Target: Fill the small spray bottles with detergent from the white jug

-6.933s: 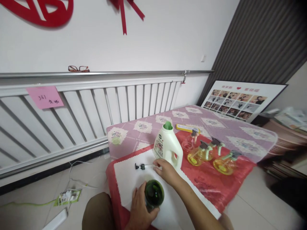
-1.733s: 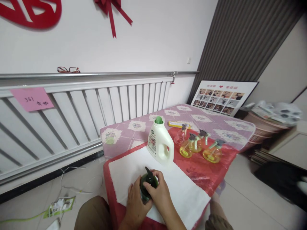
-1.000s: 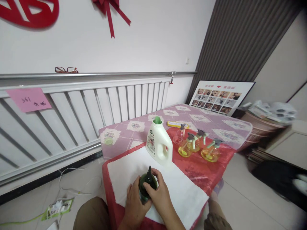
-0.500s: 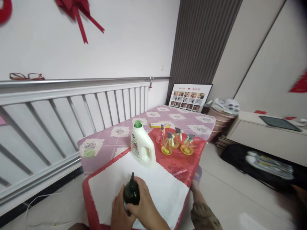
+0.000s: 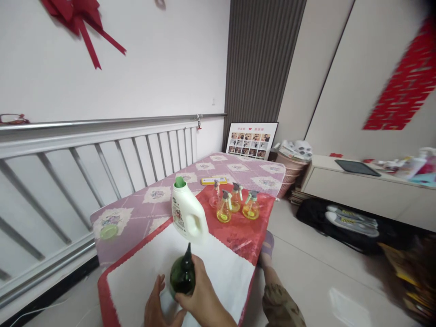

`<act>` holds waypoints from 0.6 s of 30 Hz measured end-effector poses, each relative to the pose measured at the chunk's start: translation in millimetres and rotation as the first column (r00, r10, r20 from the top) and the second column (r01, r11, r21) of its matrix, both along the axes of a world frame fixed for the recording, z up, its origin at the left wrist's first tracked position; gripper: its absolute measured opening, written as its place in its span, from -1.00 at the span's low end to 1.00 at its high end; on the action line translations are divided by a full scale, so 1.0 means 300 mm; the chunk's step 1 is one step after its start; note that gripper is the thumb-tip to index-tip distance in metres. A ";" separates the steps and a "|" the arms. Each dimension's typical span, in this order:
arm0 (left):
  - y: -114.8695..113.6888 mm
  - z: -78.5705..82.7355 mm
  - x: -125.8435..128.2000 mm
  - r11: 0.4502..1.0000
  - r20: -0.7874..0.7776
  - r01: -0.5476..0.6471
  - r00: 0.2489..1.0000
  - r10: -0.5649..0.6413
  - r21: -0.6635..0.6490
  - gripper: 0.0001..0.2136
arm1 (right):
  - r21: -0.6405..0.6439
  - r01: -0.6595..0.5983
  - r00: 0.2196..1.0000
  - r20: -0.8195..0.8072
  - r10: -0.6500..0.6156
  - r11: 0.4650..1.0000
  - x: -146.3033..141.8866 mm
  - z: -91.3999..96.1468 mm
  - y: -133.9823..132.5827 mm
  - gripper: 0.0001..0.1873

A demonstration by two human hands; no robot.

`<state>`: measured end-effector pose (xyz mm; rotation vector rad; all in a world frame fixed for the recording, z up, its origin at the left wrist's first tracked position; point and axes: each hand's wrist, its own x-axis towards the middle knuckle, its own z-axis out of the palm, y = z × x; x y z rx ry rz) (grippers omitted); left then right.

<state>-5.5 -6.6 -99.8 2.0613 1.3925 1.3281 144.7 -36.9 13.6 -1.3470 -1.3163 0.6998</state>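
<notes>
My right hand [image 5: 206, 290] is wrapped round a dark green, round-bodied bottle [image 5: 183, 276] with a narrow pointed top, over the white cloth [image 5: 136, 277]. Just left of it, my left hand [image 5: 159, 305] has its fingers apart and holds nothing. Beyond the bottle stands a pale green jug [image 5: 188, 213] with a side handle, uncapped, with a green spout in its neck. Several clear spray bottles stand on the red cloth [image 5: 235, 236] to the right; the spray bottle [image 5: 251, 210] at the right end holds yellow liquid.
A light green cap [image 5: 109, 232] lies on the flowered tablecloth [image 5: 136, 213] at the left. Farther back is a yellow-edged case [image 5: 214, 180]. A white radiator [image 5: 112, 168] runs along the left wall. A leg [image 5: 277, 295] shows beside the table, lower right.
My left hand has come off the green bottle and opened beside it. My right hand still holds the bottle. The camera has turned right, so the scene sits farther left.
</notes>
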 end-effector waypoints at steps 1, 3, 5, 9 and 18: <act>0.002 -0.004 -0.003 1.000 0.009 0.009 1.000 -0.009 0.005 -0.25 | -0.008 0.028 1.000 -0.010 -0.029 1.000 0.028 0.011 -0.001 -0.10; 0.005 -0.011 -0.007 1.000 -0.005 0.010 1.000 -0.010 0.016 -0.33 | -0.041 0.075 0.997 -0.010 -0.075 0.996 0.100 0.033 -0.003 -0.06; 0.005 -0.016 -0.009 1.000 -0.038 -0.003 0.999 0.004 0.029 -0.40 | -0.055 0.100 0.995 0.015 -0.099 0.994 0.186 0.053 -0.006 -0.06; 0.000 -0.024 -0.003 0.998 -0.097 -0.054 0.994 0.057 0.042 -0.47 | 0.026 0.225 0.966 0.126 -0.227 0.974 0.356 0.074 -0.009 -0.15; -0.004 -0.022 0.008 0.992 -0.124 -0.108 0.986 0.115 0.061 -0.46 | 0.077 0.368 0.893 0.248 -0.375 0.927 0.594 0.033 0.033 -0.19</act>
